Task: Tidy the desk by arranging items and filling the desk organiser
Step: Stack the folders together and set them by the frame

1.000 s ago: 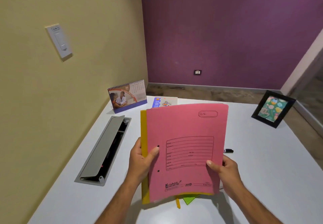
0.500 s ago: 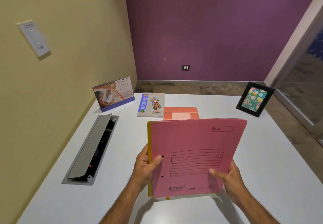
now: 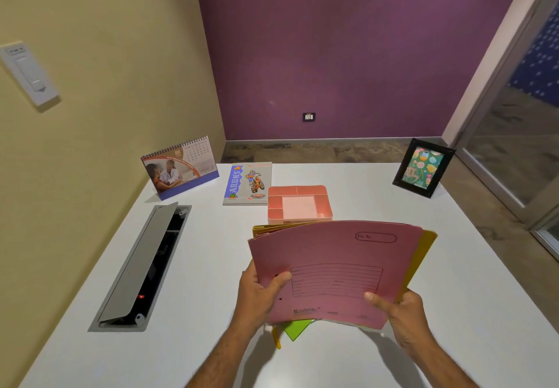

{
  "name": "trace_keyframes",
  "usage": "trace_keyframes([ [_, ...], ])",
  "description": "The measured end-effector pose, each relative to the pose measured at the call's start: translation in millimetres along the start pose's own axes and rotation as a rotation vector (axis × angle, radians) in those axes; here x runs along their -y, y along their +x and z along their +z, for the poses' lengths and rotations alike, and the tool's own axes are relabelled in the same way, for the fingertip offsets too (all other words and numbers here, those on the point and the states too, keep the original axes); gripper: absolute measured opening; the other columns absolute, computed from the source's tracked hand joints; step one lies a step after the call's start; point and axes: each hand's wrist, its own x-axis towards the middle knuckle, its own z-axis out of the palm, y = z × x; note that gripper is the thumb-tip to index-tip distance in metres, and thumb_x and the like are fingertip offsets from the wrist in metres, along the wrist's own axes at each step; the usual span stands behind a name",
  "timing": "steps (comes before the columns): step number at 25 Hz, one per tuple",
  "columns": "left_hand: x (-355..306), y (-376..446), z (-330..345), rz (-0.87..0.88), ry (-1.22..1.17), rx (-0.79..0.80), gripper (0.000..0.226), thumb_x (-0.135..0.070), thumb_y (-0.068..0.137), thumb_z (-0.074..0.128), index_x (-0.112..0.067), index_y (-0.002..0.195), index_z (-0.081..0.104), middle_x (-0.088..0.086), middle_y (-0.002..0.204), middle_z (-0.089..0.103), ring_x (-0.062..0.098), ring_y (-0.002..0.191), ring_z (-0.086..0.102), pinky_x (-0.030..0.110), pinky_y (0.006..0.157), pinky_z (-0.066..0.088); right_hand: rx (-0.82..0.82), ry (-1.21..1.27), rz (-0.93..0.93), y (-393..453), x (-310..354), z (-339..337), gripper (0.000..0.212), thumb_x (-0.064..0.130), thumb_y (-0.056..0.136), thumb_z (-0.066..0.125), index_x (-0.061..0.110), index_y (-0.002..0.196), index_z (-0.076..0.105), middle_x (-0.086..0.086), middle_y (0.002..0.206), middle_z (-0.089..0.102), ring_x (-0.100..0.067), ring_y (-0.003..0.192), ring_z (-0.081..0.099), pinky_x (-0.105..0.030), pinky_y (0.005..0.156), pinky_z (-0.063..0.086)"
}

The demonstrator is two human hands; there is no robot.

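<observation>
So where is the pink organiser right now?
In the head view the organiser sits on the desk near the far middle, just right of the notebook and just beyond the folders.

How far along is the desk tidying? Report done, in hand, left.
Done: desk calendar, notebook and photo frame sit along the far edge. In hand: left hand and right hand grip the pink file with yellow ones behind. Left: the pink organiser looks unfilled.
</observation>
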Motion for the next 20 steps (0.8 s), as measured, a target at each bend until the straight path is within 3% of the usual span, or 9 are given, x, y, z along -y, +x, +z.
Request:
trace_keyframes([
  [3, 2.1, 0.6, 4.1, 0.015, -0.012, -0.006, 0.068, -0.048, 0.059, 0.083, -0.023, 0.120, 0.061, -0.007, 0.107, 0.073, 0.015, 0.099, 0.068, 0.039, 0.084, 0.058, -0.036, -0.005, 0.017, 0.6, -5.0, -1.9, 0.078, 0.040, 0.033, 0.096, 0.012, 0.101, 0.070, 0.001, 0.088, 0.078, -0.019, 0.079, 0.074, -0.031, 0.070, 0.057],
  [7, 6.9, -4.9, 9.2, 0.002, 0.034, 0.079, 0.064, -0.022, 0.073, 0.084, -0.027, 0.128, 0.050, -0.010, 0.115, 0.067, 0.011, 0.105, 0.064, 0.022, 0.081, 0.057, -0.076, -0.038, 0.069, 1.4, -20.1, -6.8, 0.044, -0.007, 0.069, 0.079, 0.001, 0.110, 0.066, -0.002, 0.092, 0.075, -0.024, 0.087, 0.071, -0.034, 0.075, 0.054],
  [9, 13.9, -9.2, 8.8, -0.028, 0.097, 0.132, 0.059, -0.014, 0.082, 0.077, -0.035, 0.126, 0.042, -0.012, 0.120, 0.059, 0.008, 0.108, 0.061, 0.018, 0.079, 0.056, -0.076, -0.086, 0.100, 1.8, -29.8, -8.8, 0.043, -0.009, 0.070, 0.078, 0.002, 0.110, 0.065, -0.007, 0.096, 0.074, -0.028, 0.091, 0.070, -0.037, 0.076, 0.055],
  [11, 24.1, -11.1, 4.3, -0.061, 0.169, 0.177, 0.055, -0.007, 0.089, 0.067, -0.042, 0.118, 0.038, -0.010, 0.124, 0.055, 0.006, 0.113, 0.057, 0.023, 0.086, 0.057, -0.073, -0.138, 0.119, 1.5, -35.5, -9.1, 0.043, -0.008, 0.071, 0.078, -0.001, 0.110, 0.065, -0.009, 0.097, 0.074, -0.029, 0.090, 0.070, -0.037, 0.074, 0.058],
  [13, 31.2, -11.9, 0.0, -0.086, 0.246, 0.219, 0.057, -0.001, 0.092, 0.059, -0.047, 0.115, 0.034, -0.007, 0.130, 0.052, 0.011, 0.118, 0.054, 0.033, 0.096, 0.053, -0.073, -0.171, 0.127, 0.1, -39.6, -9.5, 0.037, -0.010, 0.073, 0.076, -0.001, 0.107, 0.065, -0.007, 0.093, 0.073, -0.024, 0.086, 0.070, -0.021, 0.061, 0.057],
  [15, 35.1, -11.1, -1.5, -0.107, 0.304, 0.242, 0.058, 0.001, 0.094, 0.054, -0.049, 0.114, 0.031, -0.008, 0.132, 0.050, 0.014, 0.119, 0.053, 0.036, 0.100, 0.048, -0.071, -0.208, 0.128, -1.9, -41.5, -9.5, 0.035, -0.009, 0.075, 0.074, 0.002, 0.107, 0.065, -0.007, 0.093, 0.073, -0.019, 0.084, 0.069, -0.013, 0.052, 0.052],
  [20, 32.8, -8.8, -0.4, -0.094, 0.321, 0.258, 0.052, 0.004, 0.094, 0.051, -0.043, 0.112, 0.035, -0.004, 0.129, 0.053, 0.017, 0.117, 0.056, 0.036, 0.098, 0.052, -0.065, -0.252, 0.126, 0.9, -45.4, -12.3, 0.035, -0.005, 0.073, 0.078, -0.002, 0.107, 0.067, -0.004, 0.090, 0.074, -0.022, 0.084, 0.070, -0.024, 0.063, 0.057],
])
